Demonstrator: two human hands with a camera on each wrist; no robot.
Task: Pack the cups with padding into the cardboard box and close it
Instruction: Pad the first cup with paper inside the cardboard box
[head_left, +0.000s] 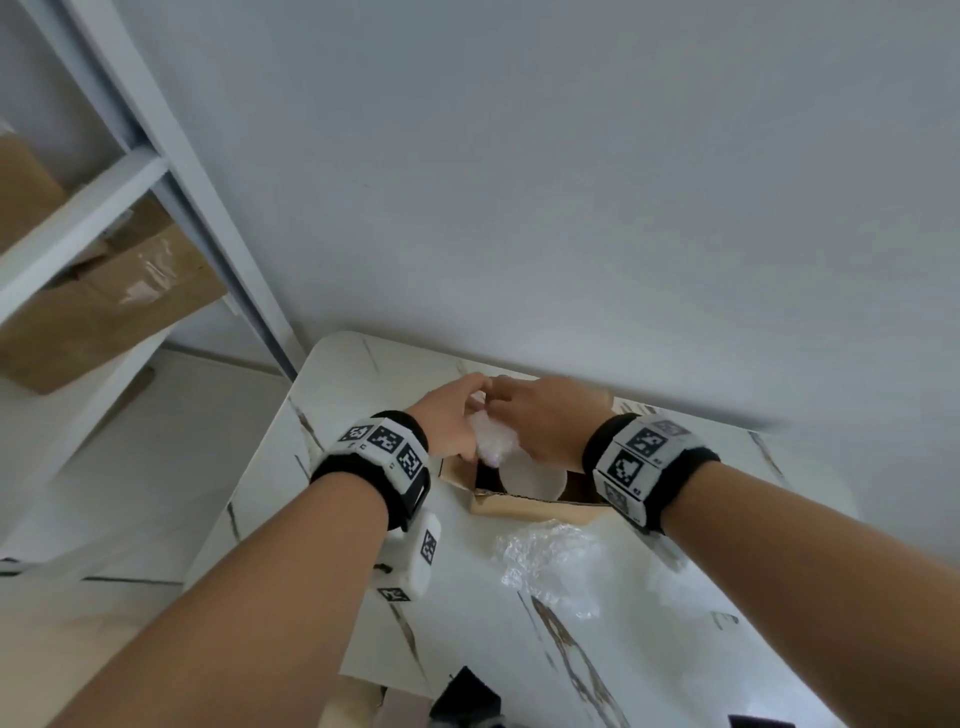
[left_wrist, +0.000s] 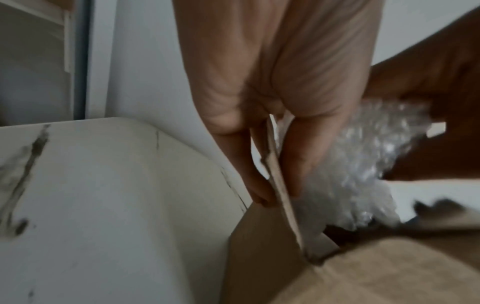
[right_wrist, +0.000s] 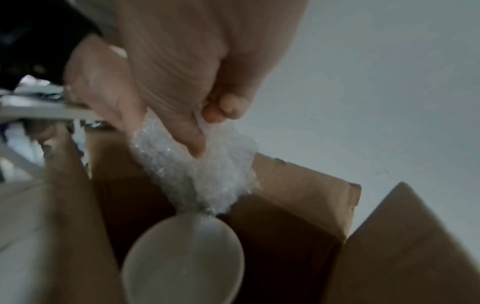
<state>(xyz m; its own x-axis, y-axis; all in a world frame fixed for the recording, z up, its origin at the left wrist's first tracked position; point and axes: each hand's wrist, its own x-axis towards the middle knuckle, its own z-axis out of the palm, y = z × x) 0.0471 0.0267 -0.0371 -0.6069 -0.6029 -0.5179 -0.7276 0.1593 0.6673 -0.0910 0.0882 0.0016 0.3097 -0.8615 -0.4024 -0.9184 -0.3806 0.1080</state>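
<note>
The white marbled worktop (head_left: 363, 519) carries everything, with shelving holding brown cartons off at its 10 o'clock. On the worktop, toward 12 o'clock from the person, sits the open cardboard box (right_wrist: 298, 226), flaps up. Inside it stands one white cup (right_wrist: 187, 261), mouth upward, near the box's 6 o'clock wall; whether a second cup is already in there cannot be told.

Over the box, the right hand (head_left: 540, 415) is clenched round a wad of bubble wrap (right_wrist: 197, 174), whose lower end hangs into the box, touching or just above the cup's far rim. The left hand (left_wrist: 272, 92) pinches the flap (left_wrist: 280, 185) at the box's 9 o'clock side between its fingers, holding it upright.

A loose sheet of wrap (head_left: 550, 561) lies on the worktop at 6 o'clock of the box.

By my reading, packing is roughly midway: a cup is in, padding is going in, and the loose sheet, any remaining cups and closing the flaps are still to do.
</note>
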